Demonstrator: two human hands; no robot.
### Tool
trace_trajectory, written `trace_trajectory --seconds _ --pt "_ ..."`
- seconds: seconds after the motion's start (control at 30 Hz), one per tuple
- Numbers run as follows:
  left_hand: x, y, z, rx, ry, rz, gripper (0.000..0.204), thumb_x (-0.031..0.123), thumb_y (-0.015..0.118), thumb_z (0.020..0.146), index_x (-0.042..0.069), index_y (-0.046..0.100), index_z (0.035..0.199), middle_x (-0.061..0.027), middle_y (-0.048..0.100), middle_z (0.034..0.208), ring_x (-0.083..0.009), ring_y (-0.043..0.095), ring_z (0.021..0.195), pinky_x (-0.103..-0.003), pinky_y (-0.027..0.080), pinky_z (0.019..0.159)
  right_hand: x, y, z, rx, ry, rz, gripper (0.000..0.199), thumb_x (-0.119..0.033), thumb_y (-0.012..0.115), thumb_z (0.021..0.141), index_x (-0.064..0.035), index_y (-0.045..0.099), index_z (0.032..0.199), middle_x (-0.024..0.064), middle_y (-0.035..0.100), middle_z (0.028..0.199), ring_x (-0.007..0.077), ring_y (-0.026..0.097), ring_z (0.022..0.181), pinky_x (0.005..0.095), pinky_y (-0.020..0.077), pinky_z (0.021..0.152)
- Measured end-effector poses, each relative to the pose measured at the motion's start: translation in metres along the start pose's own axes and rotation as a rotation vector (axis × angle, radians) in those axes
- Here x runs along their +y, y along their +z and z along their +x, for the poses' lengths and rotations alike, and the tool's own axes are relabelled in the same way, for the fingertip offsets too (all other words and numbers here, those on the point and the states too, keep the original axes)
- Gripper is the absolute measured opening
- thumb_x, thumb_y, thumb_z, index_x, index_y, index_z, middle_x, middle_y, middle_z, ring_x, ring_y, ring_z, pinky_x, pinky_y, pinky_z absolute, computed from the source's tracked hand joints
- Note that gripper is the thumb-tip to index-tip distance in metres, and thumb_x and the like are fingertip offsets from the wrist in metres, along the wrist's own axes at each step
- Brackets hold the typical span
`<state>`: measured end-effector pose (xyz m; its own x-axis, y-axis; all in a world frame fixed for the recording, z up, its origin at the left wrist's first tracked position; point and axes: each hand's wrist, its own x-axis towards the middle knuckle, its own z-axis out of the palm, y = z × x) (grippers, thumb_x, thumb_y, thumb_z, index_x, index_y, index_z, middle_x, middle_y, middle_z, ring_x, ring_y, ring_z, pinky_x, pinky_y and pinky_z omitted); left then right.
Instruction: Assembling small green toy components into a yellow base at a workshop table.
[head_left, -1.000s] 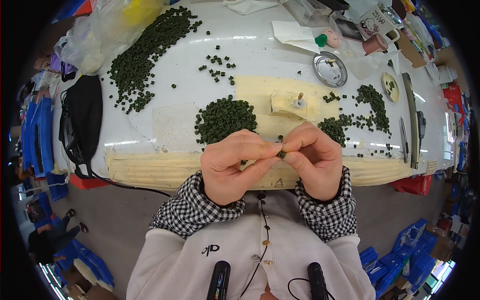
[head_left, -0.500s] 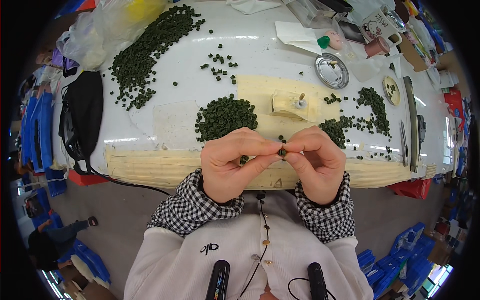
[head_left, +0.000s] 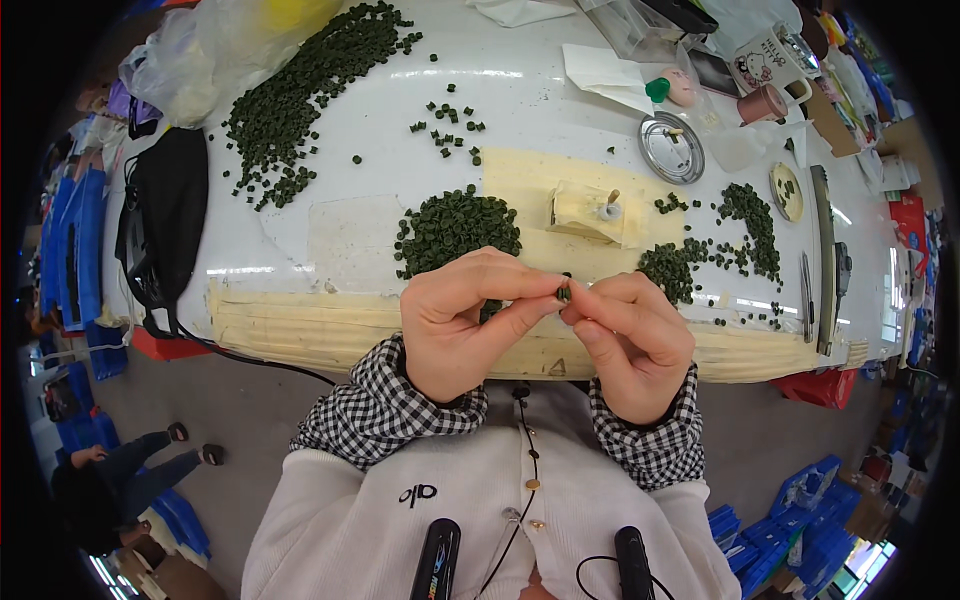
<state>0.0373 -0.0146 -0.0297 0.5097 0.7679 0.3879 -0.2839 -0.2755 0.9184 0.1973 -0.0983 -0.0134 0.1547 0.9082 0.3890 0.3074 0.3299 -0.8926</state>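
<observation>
My left hand (head_left: 465,320) and my right hand (head_left: 630,340) meet over the near edge of the white table (head_left: 330,230). Between the fingertips of both hands sits one small dark green round piece (head_left: 563,293). Just beyond my hands lies a heap of the same green pieces (head_left: 455,225). A second heap (head_left: 670,268) is to the right of it. A small cream block with a peg (head_left: 600,210) stands on a yellowish mat behind my hands.
A long spread of green pieces (head_left: 295,95) runs along the far left. A black bag (head_left: 165,225) hangs at the left edge. A round metal lid (head_left: 672,147), a mug (head_left: 765,65), tools (head_left: 822,255) and plastic bags stand at the back right. Another person (head_left: 110,475) sits at lower left.
My fingertips have shifted slightly while turning the green piece between them. Both hands stay in the same place at the table edge.
</observation>
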Motion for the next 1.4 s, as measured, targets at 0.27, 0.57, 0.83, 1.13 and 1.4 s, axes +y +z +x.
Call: trace_trajectory --seconds 0.27,0.57,0.83,1.13,1.4 --pt "-0.0001 -0.0001 -0.0005 0.005 -0.01 0.005 0.023 -0.01 0.068 0.076 -0.002 0.067 0.098 -0.0112 0.068 0.09 -0.0174 0.063 0.082 -0.026 0.049 0.071 0.0013 -0.0002 -0.0013 -0.008 -0.007 0.002 0.029 0.005 0.067 0.078 0.001 0.067 0.107 0.0101 0.063 0.088 0.017 0.059 0.076 0.0245 0.0474 0.065" --pt "-0.0007 0.0003 0.0001 -0.003 -0.007 0.009 0.022 -0.012 0.066 0.076 -0.003 0.067 0.097 -0.0112 0.066 0.087 -0.0154 0.058 0.076 -0.025 0.045 0.066 0.0016 0.0003 -0.0014 -0.012 -0.032 -0.021 0.03 0.006 0.067 0.078 0.0004 0.067 0.107 0.0101 0.062 0.089 0.016 0.059 0.073 0.0236 0.0471 0.063" --pt "0.0002 -0.0004 -0.0002 0.006 -0.026 0.007 0.022 -0.009 0.068 0.076 -0.002 0.068 0.097 -0.0107 0.068 0.089 -0.0172 0.063 0.081 -0.026 0.048 0.07 0.0014 -0.0004 -0.0012 -0.027 -0.03 -0.022 0.031 0.005 0.067 0.078 -0.0001 0.066 0.109 0.0099 0.062 0.089 0.0158 0.058 0.073 0.0236 0.0471 0.063" --pt "0.0001 -0.0006 -0.0006 0.006 -0.033 0.008 0.022 -0.009 0.067 0.077 -0.002 0.068 0.097 -0.0104 0.068 0.089 -0.0171 0.063 0.08 -0.026 0.048 0.069 0.0025 0.0003 -0.0015 -0.018 -0.041 -0.016 0.031 0.006 0.067 0.078 0.0 0.066 0.109 0.0103 0.062 0.09 0.016 0.059 0.073 0.0234 0.0473 0.063" --pt "0.0045 -0.0004 0.0035 -0.057 0.216 0.381 0.023 -0.01 0.069 0.073 -0.001 0.068 0.094 -0.0089 0.066 0.082 -0.0187 0.061 0.072 -0.027 0.047 0.065 0.0018 -0.0038 -0.0064 -0.036 -0.007 -0.026 0.03 0.006 0.067 0.078 0.0012 0.066 0.108 0.0109 0.063 0.088 0.0167 0.06 0.073 0.0237 0.0476 0.063"
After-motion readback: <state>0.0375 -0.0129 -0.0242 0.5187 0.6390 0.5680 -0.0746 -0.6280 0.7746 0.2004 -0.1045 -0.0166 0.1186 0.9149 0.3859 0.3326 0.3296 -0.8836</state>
